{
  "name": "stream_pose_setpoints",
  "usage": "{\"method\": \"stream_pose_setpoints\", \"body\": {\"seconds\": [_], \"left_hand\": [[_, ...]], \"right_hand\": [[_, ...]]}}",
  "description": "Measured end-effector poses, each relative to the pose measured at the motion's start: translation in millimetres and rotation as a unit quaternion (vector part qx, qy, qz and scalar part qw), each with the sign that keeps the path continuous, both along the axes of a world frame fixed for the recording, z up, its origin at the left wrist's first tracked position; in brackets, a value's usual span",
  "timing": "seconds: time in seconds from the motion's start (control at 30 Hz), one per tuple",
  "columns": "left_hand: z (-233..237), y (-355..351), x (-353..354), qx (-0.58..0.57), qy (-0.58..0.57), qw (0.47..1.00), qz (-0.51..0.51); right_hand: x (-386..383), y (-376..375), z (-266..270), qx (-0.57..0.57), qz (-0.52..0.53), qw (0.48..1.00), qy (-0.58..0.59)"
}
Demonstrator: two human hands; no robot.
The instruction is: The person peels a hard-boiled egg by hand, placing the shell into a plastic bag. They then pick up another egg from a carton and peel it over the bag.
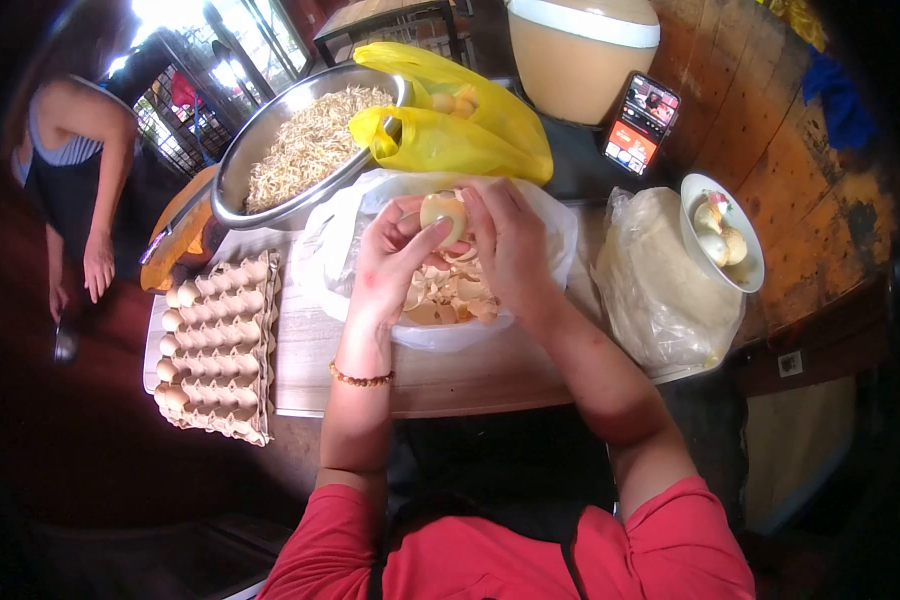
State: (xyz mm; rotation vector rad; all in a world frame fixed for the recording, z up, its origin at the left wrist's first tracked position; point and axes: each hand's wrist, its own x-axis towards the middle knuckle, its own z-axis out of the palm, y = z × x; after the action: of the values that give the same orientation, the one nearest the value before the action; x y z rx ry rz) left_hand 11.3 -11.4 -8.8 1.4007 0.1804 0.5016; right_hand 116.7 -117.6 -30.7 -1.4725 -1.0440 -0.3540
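Note:
My left hand (398, 255) is closed around an egg (444, 215), its thumb across the front. The egg looks partly peeled, with brownish shell on it and a paler part below. Against the egg's upper right side, the bent fingers of my right hand (508, 240) are pressed; their tips are partly hidden. Both hands are over a white plastic bag (345, 215) that lies open on the table. Broken eggshells (445, 295) are heaped inside the bag.
An egg carton (225, 350) with several eggs stands left. Behind are a metal bowl (232, 160) of dried pieces and a yellow bag (500, 135). A phone (642, 122), wrapped plastic bag (660, 285) and bowl of eggs (755, 262) are right. Another person (90, 140) stands left.

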Motion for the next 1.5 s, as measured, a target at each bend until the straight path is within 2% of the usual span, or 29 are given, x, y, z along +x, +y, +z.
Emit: {"method": "stream_pose_setpoints", "body": {"seconds": [0.23, 0.33, 0.4, 0.43, 0.53, 0.6, 0.63, 0.7, 0.8, 0.9, 1.13, 1.23, 1.3, 1.4, 1.5], "left_hand": [[-0.7, -0.4, -0.1, -0.002, -0.007, 1.0, -0.005], [-1.9, -0.2, -0.1, 0.01, -0.006, 1.0, -0.003], [-3.6, 0.3, -0.1, 0.01, -0.014, 1.0, -0.01], [-3.7, 1.3, -0.6, 0.01, -0.014, 1.0, -0.01], [-1.2, 5.8, -3.7, -0.051, -0.033, 0.997, -0.05], [3.4, 6.3, -6.1, -0.14, -0.037, 0.987, -0.064], [2.9, 6.9, -5.6, -0.14, -0.038, 0.987, -0.064], [0.3, 9.5, -4.6, -0.098, -0.037, 0.995, -0.001], [-3.4, 11.1, -3.3, -0.031, -0.041, 0.998, 0.044], [-1.2, 5.6, -0.9, -0.022, -0.045, 0.998, 0.03], [1.8, 2.8, -1.3, -0.038, -0.037, 0.999, 0.013], [1.5, 7.0, -2.4, -0.059, -0.032, 0.998, 0.0], [-2.4, 10.9, -2.0, -0.101, -0.044, 0.994, -0.015], [-3.7, 15.6, -3.5, -0.138, -0.049, 0.988, -0.039], [-5.2, 20.3, -3.5, -0.17, -0.049, 0.982, -0.062]], "right_hand": [[-0.1, -1.9, 2.2, -0.005, -0.04, 0.998, -0.056], [3.2, -2.6, 2.4, -0.015, -0.057, 0.997, -0.044], [5.3, -4.6, 6.2, -0.02, -0.049, 0.998, 0.035], [7.8, -4.4, 5.6, -0.02, -0.049, 0.998, 0.035], [13.9, -4.9, 3.5, -0.012, -0.033, 0.995, 0.09], [14.9, -5.8, 3.6, -0.021, -0.025, 0.994, 0.104], [14.1, -6.4, 4.5, -0.021, -0.025, 0.994, 0.103], [9.7, -8.4, 7.2, -0.032, -0.031, 0.999, 0.026], [-0.4, -5.6, 9.1, 0.008, 0.034, 0.998, 0.06], [-2.1, -5.1, 10.9, -0.023, 0.082, 0.992, 0.089], [-2.8, -1.6, 4.3, 0.018, 0.07, 0.996, 0.059], [-2.3, -1.5, 4.0, 0.018, 0.046, 0.998, 0.043], [0.3, 0.8, -0.3, 0.014, 0.043, 0.993, 0.106], [1.3, -5.5, 5.4, -0.025, 0.025, 0.993, 0.116], [4.4, -3.6, 1.0, -0.016, 0.004, 0.993, 0.115]]}}
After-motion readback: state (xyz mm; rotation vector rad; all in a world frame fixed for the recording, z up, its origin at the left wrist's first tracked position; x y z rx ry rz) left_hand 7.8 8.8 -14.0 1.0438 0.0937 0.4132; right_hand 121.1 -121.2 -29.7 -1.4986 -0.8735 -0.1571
